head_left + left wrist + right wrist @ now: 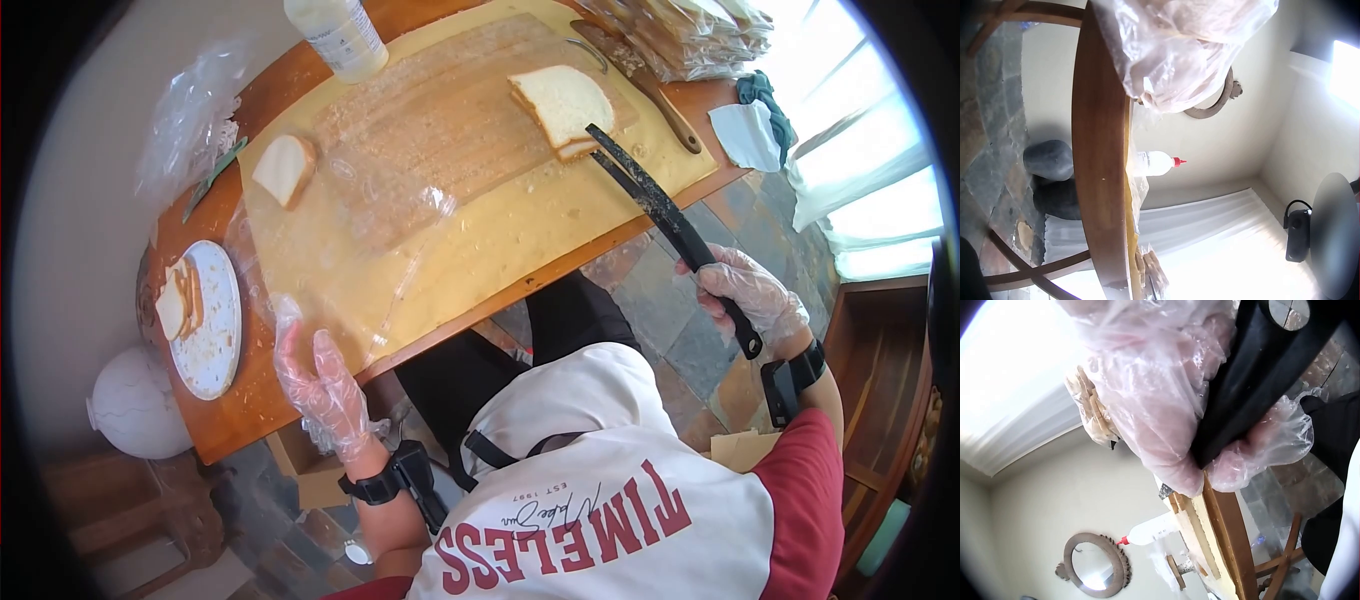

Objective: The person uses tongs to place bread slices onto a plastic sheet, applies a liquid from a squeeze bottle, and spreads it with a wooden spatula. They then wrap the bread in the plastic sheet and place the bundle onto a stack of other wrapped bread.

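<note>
In a clear plastic glove, the right hand (pixel 750 290) grips black tongs (pixel 668 213); in the right wrist view the fingers wrap the handle of the tongs (pixel 1254 381). The tong tips are at the edge of stacked bread slices (pixel 567 105) on the wooden board (pixel 420 130). My left hand (pixel 325 385), also gloved, is at the table's front edge with fingers extended, holding nothing. The left wrist view shows this hand (pixel 1185 50) only partly. Nearby stands a white oval plate (pixel 212 330) with bread pieces (pixel 180 300) at its left edge.
Another bread piece (pixel 284 170) lies left of the board. A white bottle (pixel 340 38) stands at the back. Bagged bread (pixel 690 35), a brown-handled knife (pixel 650 95) and a white cloth (pixel 745 137) are at the right. A clear bag (pixel 190 130) lies at the left.
</note>
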`<state>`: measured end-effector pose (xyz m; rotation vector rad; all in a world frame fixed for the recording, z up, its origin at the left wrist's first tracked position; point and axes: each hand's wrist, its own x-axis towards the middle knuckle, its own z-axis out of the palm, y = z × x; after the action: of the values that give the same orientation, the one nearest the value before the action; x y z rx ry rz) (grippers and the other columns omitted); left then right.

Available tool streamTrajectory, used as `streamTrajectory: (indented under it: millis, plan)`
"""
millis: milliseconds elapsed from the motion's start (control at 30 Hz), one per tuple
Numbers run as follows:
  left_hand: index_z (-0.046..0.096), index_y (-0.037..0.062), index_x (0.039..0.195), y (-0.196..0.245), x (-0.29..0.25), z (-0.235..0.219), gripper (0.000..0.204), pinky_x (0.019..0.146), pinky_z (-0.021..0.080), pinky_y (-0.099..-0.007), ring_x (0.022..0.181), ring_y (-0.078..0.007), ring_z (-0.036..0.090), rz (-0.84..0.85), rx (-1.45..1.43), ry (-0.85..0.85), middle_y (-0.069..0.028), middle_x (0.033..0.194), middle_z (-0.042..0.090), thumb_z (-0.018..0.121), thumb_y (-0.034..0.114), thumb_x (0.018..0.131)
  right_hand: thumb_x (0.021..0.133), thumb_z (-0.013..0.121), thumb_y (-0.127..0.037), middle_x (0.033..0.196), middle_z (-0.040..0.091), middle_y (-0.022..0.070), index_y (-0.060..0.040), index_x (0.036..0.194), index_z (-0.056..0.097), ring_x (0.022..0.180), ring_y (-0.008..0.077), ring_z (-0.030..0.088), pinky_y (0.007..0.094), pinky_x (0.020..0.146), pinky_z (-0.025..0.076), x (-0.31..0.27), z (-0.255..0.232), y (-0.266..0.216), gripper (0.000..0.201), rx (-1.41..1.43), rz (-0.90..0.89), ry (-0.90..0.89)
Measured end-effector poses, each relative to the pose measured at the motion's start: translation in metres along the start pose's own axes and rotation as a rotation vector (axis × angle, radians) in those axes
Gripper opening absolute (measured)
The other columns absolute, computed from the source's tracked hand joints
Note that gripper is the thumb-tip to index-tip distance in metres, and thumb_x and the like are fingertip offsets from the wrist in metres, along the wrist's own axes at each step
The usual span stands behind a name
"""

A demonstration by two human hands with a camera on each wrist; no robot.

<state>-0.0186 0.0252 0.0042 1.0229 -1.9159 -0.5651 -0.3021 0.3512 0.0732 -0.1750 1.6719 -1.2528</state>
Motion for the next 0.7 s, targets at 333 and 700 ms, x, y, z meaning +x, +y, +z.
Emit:
streamTrajectory:
  millis: [333,700]
  plan:
    - [0.059,-0.0032,0.113,-0.007,0.001,0.001,0.029,0.098,0.041,-0.0348,0.110,-0.0220,0.054,0.019,-0.017,0.018,-0.0130,0.117,0.059,0.064,0.008,0.087,0.088,0.065,-0.023,0.062,0.050,-0.0023,-0.0055,0.104,0.060,0.049,0.0051,0.045,0.0192,0.046,0.039,-0.014,0.000,-0.011,0.024,-0.135,0.044,0.069]
    - [0.060,-0.0032,0.112,-0.006,0.001,-0.001,0.028,0.098,0.041,-0.0361,0.111,-0.0233,0.054,0.022,-0.015,0.014,-0.0143,0.119,0.059,0.064,0.008,0.087,0.080,0.067,-0.010,0.074,0.058,0.0154,-0.0071,0.117,0.056,0.067,0.0310,0.058,0.0370,0.062,0.046,-0.018,0.015,-0.053,0.039,-1.418,-0.679,0.531]
